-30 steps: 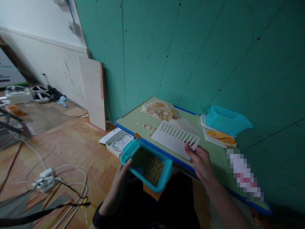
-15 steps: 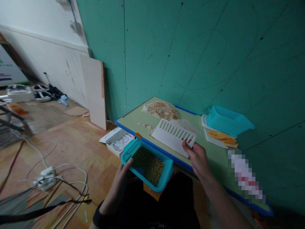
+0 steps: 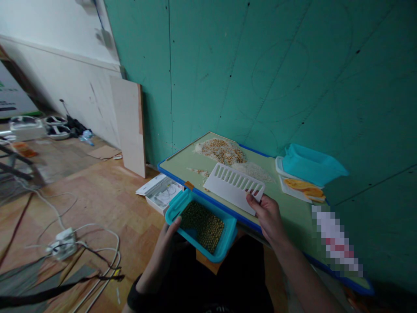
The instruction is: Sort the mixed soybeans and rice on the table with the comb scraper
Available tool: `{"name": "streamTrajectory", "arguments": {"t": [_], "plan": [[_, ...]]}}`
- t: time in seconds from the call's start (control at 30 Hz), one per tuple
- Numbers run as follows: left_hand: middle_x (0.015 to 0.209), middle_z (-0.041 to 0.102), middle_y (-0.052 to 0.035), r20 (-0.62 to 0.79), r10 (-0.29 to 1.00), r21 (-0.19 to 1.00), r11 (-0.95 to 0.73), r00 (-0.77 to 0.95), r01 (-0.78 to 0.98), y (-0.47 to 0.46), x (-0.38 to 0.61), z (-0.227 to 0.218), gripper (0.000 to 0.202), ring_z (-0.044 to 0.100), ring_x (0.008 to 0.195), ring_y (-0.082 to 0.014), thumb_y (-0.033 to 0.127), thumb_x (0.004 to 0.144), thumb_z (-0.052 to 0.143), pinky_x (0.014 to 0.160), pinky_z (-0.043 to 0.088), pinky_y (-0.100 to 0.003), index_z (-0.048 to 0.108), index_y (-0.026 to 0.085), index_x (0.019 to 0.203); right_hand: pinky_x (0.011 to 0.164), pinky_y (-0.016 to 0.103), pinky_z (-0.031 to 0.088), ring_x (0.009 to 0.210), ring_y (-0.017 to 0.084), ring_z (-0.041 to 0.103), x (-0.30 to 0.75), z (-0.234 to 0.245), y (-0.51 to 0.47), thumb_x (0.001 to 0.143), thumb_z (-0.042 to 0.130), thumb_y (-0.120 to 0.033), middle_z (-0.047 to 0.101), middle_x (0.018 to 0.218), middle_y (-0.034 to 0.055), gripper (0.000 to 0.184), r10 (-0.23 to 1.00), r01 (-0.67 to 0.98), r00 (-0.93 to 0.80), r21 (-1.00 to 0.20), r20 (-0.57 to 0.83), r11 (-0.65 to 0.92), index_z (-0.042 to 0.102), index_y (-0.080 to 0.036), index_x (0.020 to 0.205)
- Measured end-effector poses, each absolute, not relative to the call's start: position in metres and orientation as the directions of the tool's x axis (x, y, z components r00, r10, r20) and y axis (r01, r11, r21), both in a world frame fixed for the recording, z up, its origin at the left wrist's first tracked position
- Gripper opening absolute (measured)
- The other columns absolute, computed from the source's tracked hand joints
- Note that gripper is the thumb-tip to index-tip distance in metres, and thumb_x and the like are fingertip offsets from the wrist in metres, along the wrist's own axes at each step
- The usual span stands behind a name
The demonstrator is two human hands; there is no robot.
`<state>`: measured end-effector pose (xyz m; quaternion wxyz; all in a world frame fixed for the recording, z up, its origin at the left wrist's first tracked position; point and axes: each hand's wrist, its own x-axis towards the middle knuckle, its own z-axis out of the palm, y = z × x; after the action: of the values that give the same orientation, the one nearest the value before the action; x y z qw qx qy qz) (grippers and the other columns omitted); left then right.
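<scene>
My left hand (image 3: 170,232) is closed on the left rim of a blue plastic container (image 3: 215,254), held just below the table's front edge. Inside it lie dark green beans (image 3: 195,215) and yellowish soybeans (image 3: 211,232). My right hand (image 3: 267,215) grips the right end of a white slotted plate (image 3: 228,191), thumb on top, over the front of the table. Behind the plate, a pile of soybeans mixed with white grains (image 3: 221,150) spreads on the table, with a paler patch of white grains (image 3: 256,171) beside it. A few beans (image 3: 197,171) lie left of the plate.
The pale green table (image 3: 177,163) has a blue edge and stands against a green wall. At its right are a blue bin (image 3: 312,163), a yellow cloth (image 3: 304,188) and a blurred-out item (image 3: 337,241). An open white box (image 3: 163,193) sits below; cables and a power strip (image 3: 63,243) lie on the floor.
My right hand and the slotted plate have shifted slightly to the left. The left hand and the blue container stay in place.
</scene>
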<state>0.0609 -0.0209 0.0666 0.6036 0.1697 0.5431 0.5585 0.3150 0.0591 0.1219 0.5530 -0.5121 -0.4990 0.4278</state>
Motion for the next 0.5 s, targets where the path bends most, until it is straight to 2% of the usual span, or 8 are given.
{"name": "streamTrajectory", "arguments": {"t": [0.2, 0.33, 0.5], "plan": [[0.120, 0.070, -0.0136, -0.470, 0.858, 0.812, 0.328, -0.207, -0.482, -0.0229, 0.0607, 0.0679, 0.073, 0.068, 0.111, -0.0365, 0.062, 0.086, 0.065, 0.085, 0.061, -0.047, 0.046, 0.031, 0.149, 0.091, 0.043, 0.054, 0.099, 0.032, 0.072, 0.3120, 0.1208, 0.0615, 0.070, 0.083, -0.061, 0.080, 0.101, 0.0083, 0.051, 0.988, 0.040, 0.120, -0.995, 0.100, 0.096, 0.079, -0.019, 0.099], [0.122, 0.070, -0.0148, -0.465, 0.865, 0.812, 0.331, -0.189, -0.480, -0.0229, 0.0608, 0.0679, 0.072, 0.069, 0.109, -0.0361, 0.063, 0.087, 0.062, 0.083, 0.061, -0.047, 0.046, 0.029, 0.150, 0.091, 0.043, 0.054, 0.101, 0.032, 0.072, 0.3097, 0.1220, 0.0614, 0.071, 0.083, -0.060, 0.080, 0.102, 0.0084, 0.050, 0.986, 0.061, 0.114, -0.992, 0.121, 0.115, 0.080, -0.019, 0.098], [0.126, 0.069, -0.0139, -0.457, 0.871, 0.814, 0.328, -0.179, -0.479, -0.0230, 0.0593, 0.0667, 0.078, 0.070, 0.107, -0.0342, 0.062, 0.086, 0.064, 0.082, 0.061, -0.044, 0.039, 0.033, 0.154, 0.091, 0.043, 0.055, 0.099, 0.032, 0.073, 0.3102, 0.1221, 0.0594, 0.069, 0.084, -0.060, 0.080, 0.100, 0.0081, 0.048, 0.987, 0.052, 0.105, -0.992, 0.124, 0.119, 0.080, -0.020, 0.095]]}}
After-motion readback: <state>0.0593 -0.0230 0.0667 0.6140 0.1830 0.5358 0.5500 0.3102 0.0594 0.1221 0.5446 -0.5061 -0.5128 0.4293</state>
